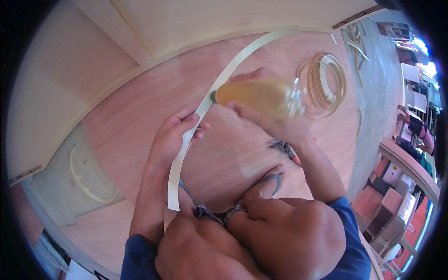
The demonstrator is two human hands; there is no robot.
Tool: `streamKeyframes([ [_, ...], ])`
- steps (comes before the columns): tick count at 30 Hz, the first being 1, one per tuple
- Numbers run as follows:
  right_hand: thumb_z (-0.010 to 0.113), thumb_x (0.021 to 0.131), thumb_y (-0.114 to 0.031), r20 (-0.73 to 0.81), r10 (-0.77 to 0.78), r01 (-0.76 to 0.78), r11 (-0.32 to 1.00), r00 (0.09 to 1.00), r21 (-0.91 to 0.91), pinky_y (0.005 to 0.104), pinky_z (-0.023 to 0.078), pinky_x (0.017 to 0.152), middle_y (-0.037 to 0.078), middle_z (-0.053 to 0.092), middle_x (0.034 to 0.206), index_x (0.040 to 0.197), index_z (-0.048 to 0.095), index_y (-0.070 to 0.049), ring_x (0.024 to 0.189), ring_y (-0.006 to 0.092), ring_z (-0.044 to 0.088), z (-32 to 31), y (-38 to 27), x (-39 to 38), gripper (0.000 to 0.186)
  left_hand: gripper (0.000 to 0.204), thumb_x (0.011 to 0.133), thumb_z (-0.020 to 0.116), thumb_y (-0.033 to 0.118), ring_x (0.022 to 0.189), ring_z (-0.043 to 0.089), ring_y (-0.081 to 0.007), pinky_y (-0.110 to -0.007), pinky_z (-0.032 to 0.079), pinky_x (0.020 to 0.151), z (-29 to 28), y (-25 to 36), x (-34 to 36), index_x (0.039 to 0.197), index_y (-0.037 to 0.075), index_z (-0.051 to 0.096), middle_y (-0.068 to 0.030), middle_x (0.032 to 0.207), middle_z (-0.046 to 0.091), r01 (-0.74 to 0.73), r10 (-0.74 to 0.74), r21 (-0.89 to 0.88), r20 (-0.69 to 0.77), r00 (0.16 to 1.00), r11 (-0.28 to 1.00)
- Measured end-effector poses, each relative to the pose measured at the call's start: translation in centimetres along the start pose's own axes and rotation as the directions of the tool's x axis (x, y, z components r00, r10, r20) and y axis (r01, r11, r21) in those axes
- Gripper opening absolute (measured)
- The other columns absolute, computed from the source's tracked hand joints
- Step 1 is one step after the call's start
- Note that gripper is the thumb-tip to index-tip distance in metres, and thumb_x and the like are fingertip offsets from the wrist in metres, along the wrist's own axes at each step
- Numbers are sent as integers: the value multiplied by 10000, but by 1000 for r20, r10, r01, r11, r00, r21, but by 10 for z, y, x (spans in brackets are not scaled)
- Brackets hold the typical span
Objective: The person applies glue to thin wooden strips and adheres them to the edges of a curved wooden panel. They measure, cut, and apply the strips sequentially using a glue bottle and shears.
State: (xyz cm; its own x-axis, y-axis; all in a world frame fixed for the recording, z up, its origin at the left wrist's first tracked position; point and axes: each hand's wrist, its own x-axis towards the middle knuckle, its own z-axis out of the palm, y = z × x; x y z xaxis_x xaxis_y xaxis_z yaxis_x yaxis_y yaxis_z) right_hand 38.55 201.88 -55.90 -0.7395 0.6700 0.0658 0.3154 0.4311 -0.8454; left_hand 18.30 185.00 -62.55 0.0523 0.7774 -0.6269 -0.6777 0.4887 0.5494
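A long pale strip of edge banding point(238, 58) curves from beside my left knee up to the far board. My left hand point(168, 137) pinches its middle between thumb and fingers. In my right hand point(282, 126) is a clear plastic bottle point(263, 95) of yellowish liquid, lying nearly on its side. The bottle's dark green tip point(213, 96) is at the strip's face, just beyond my left fingertips. Motion blurs the bottle and the right fingers around it.
Coiled banding point(343, 86) lies right on the pinkish plywood point(224, 149). A dark cutting tool point(281, 146) with red on its handle is near my sandalled foot point(270, 184). A large pale panel point(84, 51) borders the far left. Offcuts point(357, 46) litter the grey floor.
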Motion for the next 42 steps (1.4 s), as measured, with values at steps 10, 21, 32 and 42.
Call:
streamKeyframes([
  [10,898,900,-226,-94,-82,65,984,992,-167,350,619,865,110,798,1107,1248,742,-32,973,211,771,-7,15,6,429,502,1109,543,102,952,661,-126,-244,546,785,13,1,-2,1595,-17,505,-104,1399,693,-42,45,48,-59,997,998],
  [21,863,946,-279,-226,74,-120,973,971,-196,326,656,782,111,806,1035,1206,754,17,894,189,786,-40,51,52,408,508,1102,514,107,973,658,-104,-227,544,859,6,1,-1,1594,-21,506,-82,1515,663,-22,24,120,-17,1000,992],
  [32,843,930,-353,-109,164,-167,986,980,-22,332,629,726,124,825,928,1082,771,12,781,188,797,-9,85,43,401,491,1101,533,131,988,679,-121,-248,540,903,4,-1,7,1569,-18,546,-87,1349,732,26,-13,199,-66,998,980],
  [42,878,926,-283,126,277,-297,937,952,183,327,660,723,149,783,1061,1213,710,50,922,207,769,21,84,21,471,458,1091,561,65,1021,702,-159,-277,554,898,-8,-20,46,1528,-69,559,-134,1174,726,33,8,315,-129,992,949],
])
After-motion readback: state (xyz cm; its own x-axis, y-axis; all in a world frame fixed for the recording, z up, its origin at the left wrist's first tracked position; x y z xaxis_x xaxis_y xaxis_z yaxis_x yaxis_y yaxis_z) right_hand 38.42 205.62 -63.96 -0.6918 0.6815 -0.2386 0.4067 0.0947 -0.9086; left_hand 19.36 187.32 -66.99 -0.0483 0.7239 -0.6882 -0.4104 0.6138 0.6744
